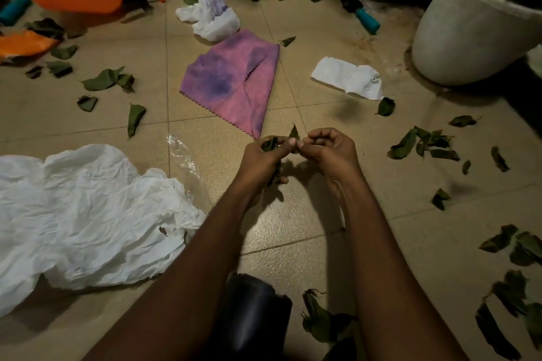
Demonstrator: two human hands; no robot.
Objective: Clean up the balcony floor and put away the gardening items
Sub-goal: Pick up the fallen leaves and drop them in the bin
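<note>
Evidently, on my feed the left hand (262,160) gripped a clump of leaves (269,144); the right hand (330,149) pinched one leaf (294,132).

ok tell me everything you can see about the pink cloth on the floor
The pink cloth lies flat on the tiled floor, folded over itself with a flap across one side. It looks like thin soft fabric with zigzag-cut edges and darker purple blotches, maybe damp. Its far corner meets a crumpled white bag; its near corner points at the left hand, which grips leaves. Whether they touch is unclear.
</note>
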